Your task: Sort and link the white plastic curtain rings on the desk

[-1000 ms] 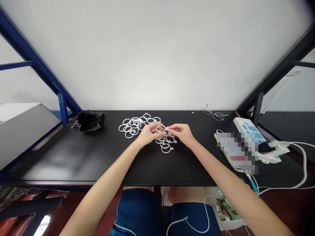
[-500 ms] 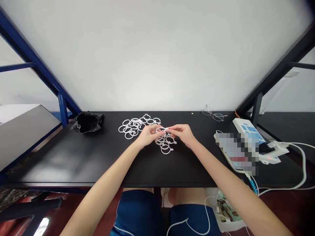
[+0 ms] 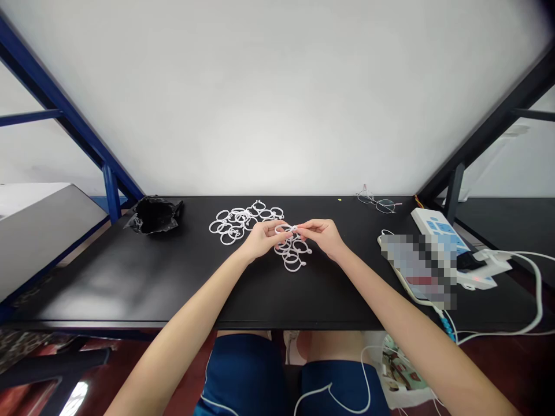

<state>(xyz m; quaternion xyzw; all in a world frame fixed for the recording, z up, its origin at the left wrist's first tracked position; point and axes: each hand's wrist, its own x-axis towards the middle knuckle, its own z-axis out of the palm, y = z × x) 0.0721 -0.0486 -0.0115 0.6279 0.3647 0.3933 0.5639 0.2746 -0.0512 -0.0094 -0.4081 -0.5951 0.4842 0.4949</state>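
Observation:
Between my two hands, just above the black table [image 3: 173, 283], is a white plastic ring [image 3: 282, 226] with a small tab. My left hand [image 3: 263, 238] pinches its left and near side with thumb and fingers. With thumb and fingertips, my right hand [image 3: 321, 235] grips the ring at its tab on the right. Below my hands lies a small heap of similar white rings [image 3: 292, 264], partly hidden by my fingers. A larger spread of white rings [image 3: 232, 226] lies behind and left of my left hand.
At the far left of the table sits a crumpled black plastic bag [image 3: 156, 216], its mouth up. Eyeglasses [image 3: 385, 205] lie at the back right. A phone [image 3: 414, 268], a white-and-blue power strip [image 3: 440, 228] and white cables [image 3: 537, 289] occupy the right side.
Hardly anything differs. Both hands keep the same grip on the ring, and the heaps lie as before; the view has shifted very slightly.

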